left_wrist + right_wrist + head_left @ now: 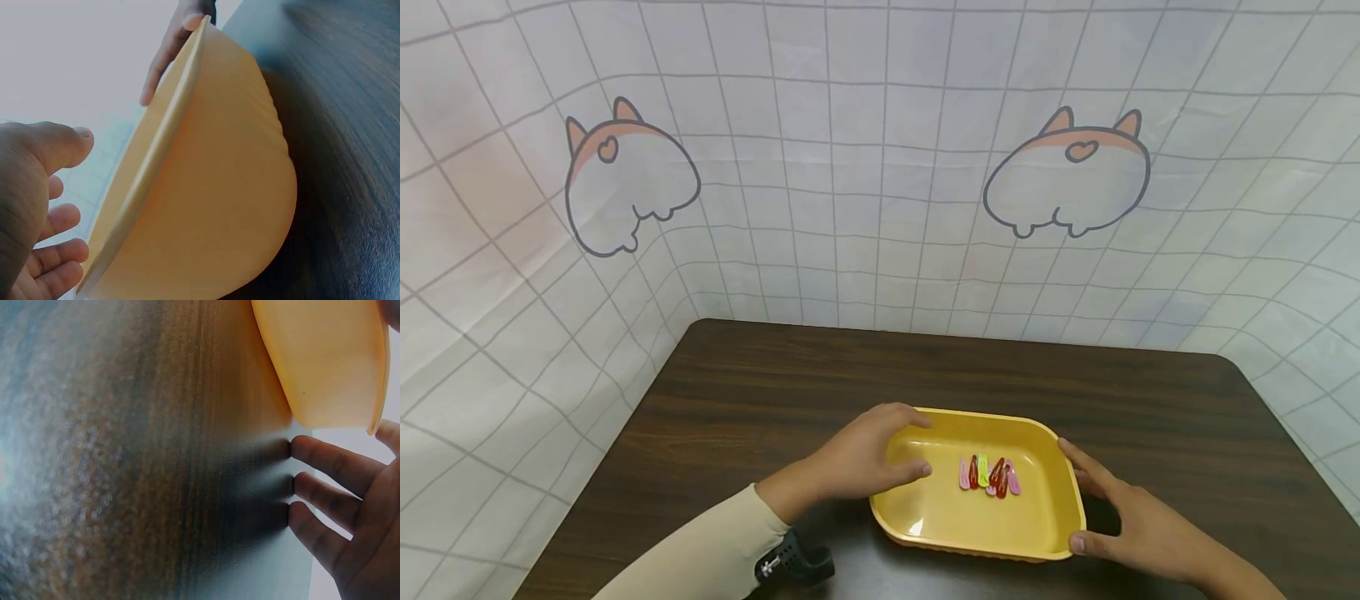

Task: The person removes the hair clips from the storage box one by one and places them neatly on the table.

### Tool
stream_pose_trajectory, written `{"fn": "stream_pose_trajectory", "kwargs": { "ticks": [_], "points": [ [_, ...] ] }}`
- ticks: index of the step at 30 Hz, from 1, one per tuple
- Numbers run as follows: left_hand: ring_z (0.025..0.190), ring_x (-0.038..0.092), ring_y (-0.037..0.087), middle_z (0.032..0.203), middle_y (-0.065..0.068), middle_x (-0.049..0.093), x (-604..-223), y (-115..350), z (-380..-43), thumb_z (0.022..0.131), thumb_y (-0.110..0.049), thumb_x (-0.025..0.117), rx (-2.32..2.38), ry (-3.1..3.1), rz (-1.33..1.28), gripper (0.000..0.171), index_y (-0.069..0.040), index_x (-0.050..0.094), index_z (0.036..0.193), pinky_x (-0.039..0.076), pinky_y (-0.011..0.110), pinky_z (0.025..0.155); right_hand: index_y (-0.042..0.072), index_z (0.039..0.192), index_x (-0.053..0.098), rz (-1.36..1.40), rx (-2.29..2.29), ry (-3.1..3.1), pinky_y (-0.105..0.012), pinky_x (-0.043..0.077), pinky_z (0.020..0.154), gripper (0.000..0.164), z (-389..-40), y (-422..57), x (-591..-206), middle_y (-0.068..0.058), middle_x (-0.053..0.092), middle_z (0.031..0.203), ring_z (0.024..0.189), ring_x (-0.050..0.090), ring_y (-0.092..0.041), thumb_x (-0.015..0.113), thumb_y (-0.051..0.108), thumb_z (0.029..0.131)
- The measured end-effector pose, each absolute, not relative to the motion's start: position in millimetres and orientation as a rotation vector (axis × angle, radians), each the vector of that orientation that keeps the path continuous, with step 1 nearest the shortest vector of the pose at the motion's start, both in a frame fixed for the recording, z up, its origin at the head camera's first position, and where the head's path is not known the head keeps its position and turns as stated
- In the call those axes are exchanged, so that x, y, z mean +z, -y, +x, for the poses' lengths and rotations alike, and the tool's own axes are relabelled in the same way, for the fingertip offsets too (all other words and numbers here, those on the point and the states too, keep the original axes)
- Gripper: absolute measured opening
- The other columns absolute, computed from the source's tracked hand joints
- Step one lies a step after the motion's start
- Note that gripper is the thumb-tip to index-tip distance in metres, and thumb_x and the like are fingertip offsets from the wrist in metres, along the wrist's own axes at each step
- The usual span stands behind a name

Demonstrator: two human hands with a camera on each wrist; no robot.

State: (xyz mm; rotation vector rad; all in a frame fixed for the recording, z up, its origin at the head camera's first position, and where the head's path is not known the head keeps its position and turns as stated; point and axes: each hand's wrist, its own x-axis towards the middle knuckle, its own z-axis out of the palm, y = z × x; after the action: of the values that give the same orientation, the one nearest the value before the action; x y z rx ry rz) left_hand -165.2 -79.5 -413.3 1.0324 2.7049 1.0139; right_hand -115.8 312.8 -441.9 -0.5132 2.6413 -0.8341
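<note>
A yellow plastic basin (940,521) stands on the table, with several snap hair clips (973,472) in pink, red and yellow-green lying together on its floor. My left hand (868,458) is over the basin's left rim, thumb and fingers spread and relaxed, holding nothing; the left wrist view shows this hand (28,169) beside the rim. Around the right end is my right hand (1138,525), its thumb at the near corner and index finger at the far side of the rim. In the right wrist view, three other fingers (331,462) reach down to the table.
The dark wood-grain table (760,375) reaches back to a white grid-patterned curtain (850,208) with cartoon animal prints, which also closes off the left and right sides. A black strap (797,562) is at my left wrist.
</note>
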Motion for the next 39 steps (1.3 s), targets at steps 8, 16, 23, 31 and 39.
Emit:
{"fn": "stream_pose_trajectory", "kwargs": {
  "ticks": [8,16,23,31,39],
  "points": [
    [0.134,0.050,0.019,0.139,-0.001,0.059,-417.2,64.5,-166.9,0.095,-0.038,0.074,0.969,-2.683,1.033,0.050,-0.016,0.061,0.138,0.040,0.040,0.112,0.034,0.165,0.006,-0.539,-0.853,-2.626,-0.078,0.044,0.081,0.107,-120.1,-315.1,-440.9,-0.025,0.055,0.143,0.123,0.055,-0.053,0.078,0.050,0.088],
    [0.133,0.051,0.019,0.137,0.000,0.061,-419.6,53.1,-169.3,0.095,-0.039,0.074,0.935,-2.708,1.066,0.050,-0.014,0.063,0.136,0.039,0.036,0.112,0.033,0.166,0.007,-0.549,-0.842,-2.652,-0.078,0.045,0.081,0.108,-118.5,-314.8,-441.8,-0.024,0.055,0.143,0.125,0.054,-0.053,0.079,0.050,0.087],
    [0.130,0.054,0.015,0.135,-0.003,0.062,-419.5,40.4,-170.2,0.094,-0.041,0.074,0.864,-2.741,1.072,0.050,-0.016,0.063,0.136,0.039,0.031,0.111,0.035,0.165,0.005,-0.550,-0.845,-2.642,-0.078,0.045,0.080,0.107,-118.8,-314.2,-441.3,-0.024,0.055,0.143,0.124,0.055,-0.052,0.078,0.048,0.088],
    [0.125,0.056,0.014,0.133,-0.005,0.062,-422.9,26.4,-171.0,0.094,-0.039,0.072,0.814,-2.753,1.096,0.047,-0.015,0.065,0.135,0.042,0.030,0.107,0.034,0.165,0.004,-0.589,-0.880,-2.628,-0.077,0.046,0.080,0.105,-117.0,-315.3,-442.7,-0.025,0.055,0.142,0.122,0.056,-0.053,0.078,0.042,0.090],
    [0.130,0.053,0.016,0.134,-0.004,0.062,-433.9,16.5,-172.2,0.092,-0.045,0.075,0.793,-2.765,1.037,0.051,-0.017,0.065,0.134,0.040,0.030,0.110,0.033,0.166,0.005,-0.593,-0.898,-2.623,-0.077,0.046,0.081,0.105,-115.8,-315.3,-444.4,-0.025,0.055,0.143,0.124,0.055,-0.053,0.078,0.040,0.091]
  ]
}}
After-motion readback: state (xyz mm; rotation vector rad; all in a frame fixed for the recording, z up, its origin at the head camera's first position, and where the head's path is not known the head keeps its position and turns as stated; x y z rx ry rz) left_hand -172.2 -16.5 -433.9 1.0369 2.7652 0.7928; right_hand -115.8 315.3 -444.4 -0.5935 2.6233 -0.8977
